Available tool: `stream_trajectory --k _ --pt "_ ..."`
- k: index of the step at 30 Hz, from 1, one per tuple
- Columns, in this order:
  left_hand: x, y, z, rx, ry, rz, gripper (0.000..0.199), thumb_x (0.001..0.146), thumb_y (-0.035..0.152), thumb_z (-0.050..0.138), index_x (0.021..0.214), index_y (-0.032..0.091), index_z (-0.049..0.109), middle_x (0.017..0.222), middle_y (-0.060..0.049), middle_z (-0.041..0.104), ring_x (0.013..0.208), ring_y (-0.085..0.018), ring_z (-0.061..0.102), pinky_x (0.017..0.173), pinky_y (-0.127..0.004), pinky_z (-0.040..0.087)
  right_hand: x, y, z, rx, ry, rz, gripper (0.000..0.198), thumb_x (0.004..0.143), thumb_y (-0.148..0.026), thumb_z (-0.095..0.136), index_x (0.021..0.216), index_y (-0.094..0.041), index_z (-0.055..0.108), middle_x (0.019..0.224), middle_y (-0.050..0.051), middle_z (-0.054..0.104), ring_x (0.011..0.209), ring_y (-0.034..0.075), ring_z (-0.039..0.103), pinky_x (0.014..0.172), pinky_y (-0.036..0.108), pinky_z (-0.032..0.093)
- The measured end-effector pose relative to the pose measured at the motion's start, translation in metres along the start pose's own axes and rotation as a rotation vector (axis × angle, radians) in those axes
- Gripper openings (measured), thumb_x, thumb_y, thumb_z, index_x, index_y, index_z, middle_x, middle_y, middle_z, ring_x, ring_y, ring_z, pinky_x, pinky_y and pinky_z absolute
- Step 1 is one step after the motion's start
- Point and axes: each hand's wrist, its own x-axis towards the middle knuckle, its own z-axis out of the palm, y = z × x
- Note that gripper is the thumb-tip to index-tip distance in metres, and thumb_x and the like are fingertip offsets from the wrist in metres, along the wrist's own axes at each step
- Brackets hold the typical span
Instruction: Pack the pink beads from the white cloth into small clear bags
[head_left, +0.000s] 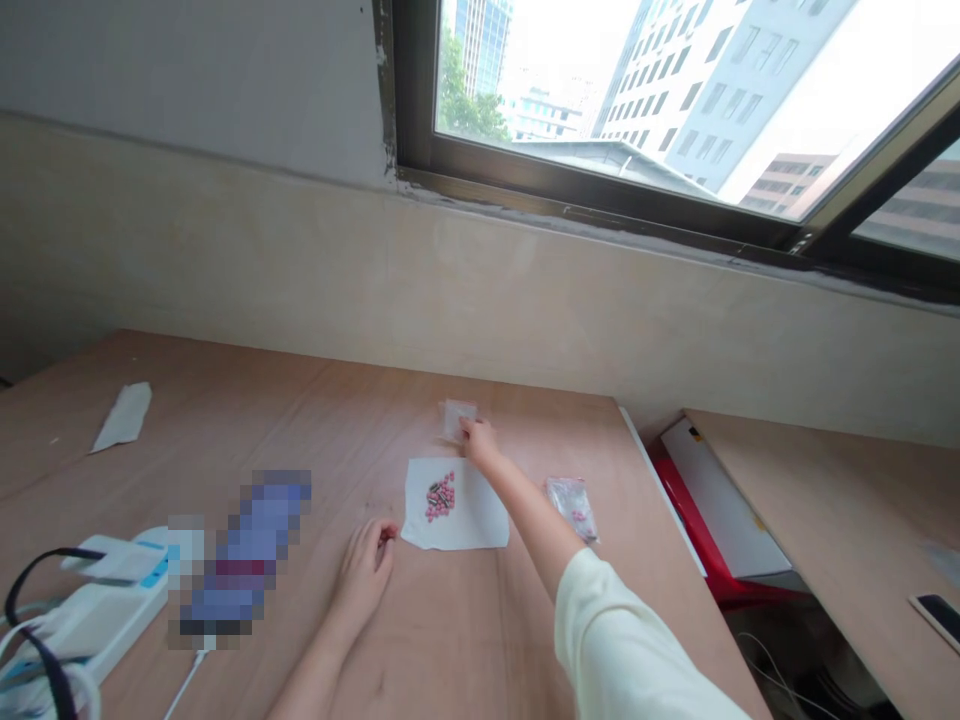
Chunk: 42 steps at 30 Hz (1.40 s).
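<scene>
My right hand (480, 442) reaches to the far side of the table, its fingers pinched on the edge of a small clear plastic bag (453, 418) lying there. Below it lies a white sheet of paper (480, 510). A small heap of pink and dark beads (440, 497) is gathered on the paper's left half. My left hand (365, 562) rests on the tabletop just left of the paper, fingers curled in, with nothing visible in them. Right of my forearm lies another clear plastic bag (573, 508) with a few pink pieces inside.
A phone-like blurred object (247, 560) with a charging cable lies at left, beside a white power strip (97, 610) with plugs and cords. A torn paper scrap (124, 417) lies far left. The table ends at the wall; a gap separates it from a second table (825, 510).
</scene>
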Motion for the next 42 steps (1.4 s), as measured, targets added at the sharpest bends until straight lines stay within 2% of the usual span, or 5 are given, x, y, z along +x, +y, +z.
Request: stream_trajectory --k 11,18,31,37,42 --pt "0.006 0.01 -0.007 -0.21 -0.019 -0.18 0.014 0.064 0.025 0.045 0.072 0.017 0.052 0.075 -0.006 0.059 0.073 -0.019 0.055 0.072 -0.035 0.044 -0.065 0.003 -0.042 0.72 0.565 0.157 0.028 0.078 -0.025 0.028 0.086 -0.016 0.053 0.085 0.009 0.058 0.084 0.017 0.05 0.073 0.028 0.035" --pt "0.022 0.068 -0.02 -0.465 -0.278 -0.191 0.031 0.072 0.039 0.042 0.083 0.015 0.057 0.082 -0.005 0.061 0.079 -0.016 0.055 0.072 -0.028 0.043 -0.145 0.005 -0.003 1.359 0.077 0.426 0.029 0.064 -0.043 0.049 0.076 -0.016 0.053 0.065 0.005 0.058 0.057 0.013 0.05 0.052 0.024 0.036" --pt "0.01 0.089 -0.04 -0.555 -0.363 -0.227 0.025 0.064 0.033 0.058 0.081 0.016 0.059 0.08 -0.003 0.063 0.076 -0.015 0.056 0.073 -0.026 0.043 -0.139 -0.009 -0.001 1.197 0.009 0.314 0.024 0.068 -0.034 0.042 0.08 -0.016 0.054 0.063 0.002 0.052 0.058 0.012 0.046 0.053 0.024 0.033" --pt "0.012 0.09 -0.041 -0.449 -0.363 -0.151 0.019 0.065 0.031 0.056 0.075 0.015 0.058 0.074 -0.003 0.062 0.073 -0.015 0.057 0.071 -0.026 0.043 -0.144 -0.021 0.0 0.836 0.374 0.4 0.02 0.06 -0.023 0.052 0.077 -0.018 0.044 0.082 0.005 0.049 0.076 0.016 0.045 0.069 0.028 0.036" --pt "0.017 0.101 -0.047 -0.395 -0.373 -0.098 0.016 0.065 0.031 0.055 0.068 0.015 0.057 0.069 -0.001 0.061 0.07 -0.015 0.056 0.069 -0.026 0.043 -0.152 -0.045 -0.02 0.878 0.061 0.048 0.015 0.069 -0.032 0.047 0.067 -0.018 0.043 0.066 -0.001 0.049 0.063 0.011 0.045 0.058 0.023 0.036"
